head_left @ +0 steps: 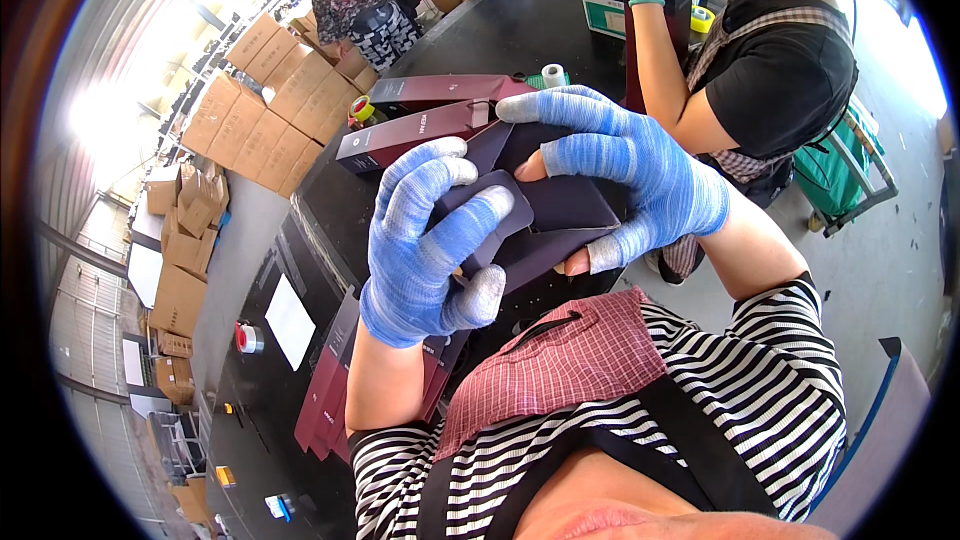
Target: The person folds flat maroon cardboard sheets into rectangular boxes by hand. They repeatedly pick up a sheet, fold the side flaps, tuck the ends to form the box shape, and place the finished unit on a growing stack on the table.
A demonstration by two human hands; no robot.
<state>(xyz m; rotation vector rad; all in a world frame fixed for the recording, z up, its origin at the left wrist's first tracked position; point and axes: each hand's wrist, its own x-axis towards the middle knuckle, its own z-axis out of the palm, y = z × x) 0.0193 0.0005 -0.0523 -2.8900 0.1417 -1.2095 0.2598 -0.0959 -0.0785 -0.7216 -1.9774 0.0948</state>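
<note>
Between both gloved hands, a dark maroon carton (560, 215), left grip (430, 250) and right grip (625, 175) each clasping it

We are logging: knitted cloth gloves, blue, on left hand (425, 250) and right hand (630, 175); matt dark cardboard box (555, 215); glossy black tabletop (500, 30); brown corrugated cartons (275, 105).

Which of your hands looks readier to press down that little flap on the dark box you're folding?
Probably the left hand: its fingers already lie on the rounded flap of the dark box. The right hand grips the box's far side from above, steadying it.
</note>
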